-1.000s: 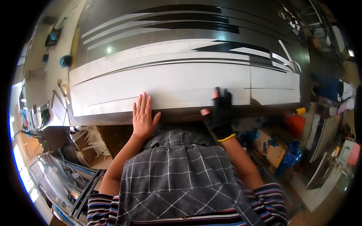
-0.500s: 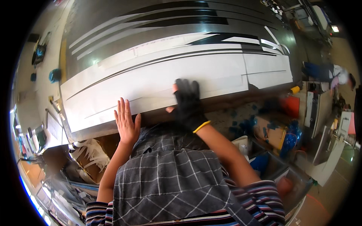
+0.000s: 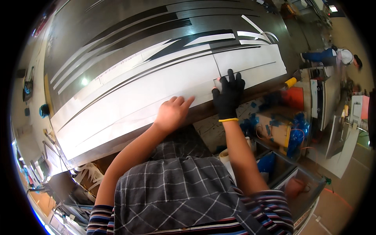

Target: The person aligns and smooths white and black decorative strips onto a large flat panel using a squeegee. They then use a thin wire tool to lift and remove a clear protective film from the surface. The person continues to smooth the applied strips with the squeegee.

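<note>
A long white sheet (image 3: pixel 156 90) lies along the near edge of the dark table, with thin dark lines running across it. My bare left hand (image 3: pixel 173 112) rests at the sheet's near edge, its fingers bent and the thumb held apart, with nothing seen in it. Further right, my right hand (image 3: pixel 230 94) wears a black glove with a yellow cuff; bare thumb and fingertip skin shows at its left side. Its fingers are stretched over the sheet, near a seam where a second white piece (image 3: pixel 250 62) joins on the right.
Black and white strips (image 3: pixel 137 31) lie across the dark tabletop (image 3: pixel 74 51). Narrow white offcuts (image 3: pixel 254 37) curl at the far right. Below the table's right side are a cardboard box (image 3: pixel 270 127) and blue plastic (image 3: pixel 298 137). Another person (image 3: pixel 333 56) is off to the right.
My left hand has moved right along the sheet, and its fingers went from flat to bent. My right hand has also shifted right, toward the seam. The view has turned.
</note>
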{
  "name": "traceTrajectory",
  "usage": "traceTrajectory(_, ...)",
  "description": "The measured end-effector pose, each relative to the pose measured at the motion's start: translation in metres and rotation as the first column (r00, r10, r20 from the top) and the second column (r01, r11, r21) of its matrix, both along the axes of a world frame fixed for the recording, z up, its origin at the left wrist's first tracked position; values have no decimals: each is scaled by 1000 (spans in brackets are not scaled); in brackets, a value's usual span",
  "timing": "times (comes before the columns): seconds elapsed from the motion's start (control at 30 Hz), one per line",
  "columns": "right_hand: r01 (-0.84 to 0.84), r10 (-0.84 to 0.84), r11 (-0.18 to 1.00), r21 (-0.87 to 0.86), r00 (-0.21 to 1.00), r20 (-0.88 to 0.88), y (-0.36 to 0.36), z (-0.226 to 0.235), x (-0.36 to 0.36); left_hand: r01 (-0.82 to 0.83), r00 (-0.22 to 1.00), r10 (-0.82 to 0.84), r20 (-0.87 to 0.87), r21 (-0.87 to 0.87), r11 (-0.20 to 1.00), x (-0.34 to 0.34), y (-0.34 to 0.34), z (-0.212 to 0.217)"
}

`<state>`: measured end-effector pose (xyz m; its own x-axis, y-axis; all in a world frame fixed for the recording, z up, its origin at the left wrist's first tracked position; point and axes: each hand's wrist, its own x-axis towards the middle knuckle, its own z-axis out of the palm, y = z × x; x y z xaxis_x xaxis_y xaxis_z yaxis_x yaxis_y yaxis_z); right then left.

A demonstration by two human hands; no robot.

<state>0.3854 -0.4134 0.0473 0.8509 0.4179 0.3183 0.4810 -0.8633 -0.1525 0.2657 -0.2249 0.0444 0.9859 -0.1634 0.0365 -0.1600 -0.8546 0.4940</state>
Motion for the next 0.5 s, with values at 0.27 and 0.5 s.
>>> traceTrajectory(0.27, -49, 51, 993, 109, 999, -9, 4, -27, -38, -53, 991, 66, -113, 117, 992, 40, -27, 0)
traceTrajectory(0.5, 9, -5, 1000, 28, 988, -156, 7, -17, -31, -64, 983, 86, -164, 132, 989, 44, -30, -1)
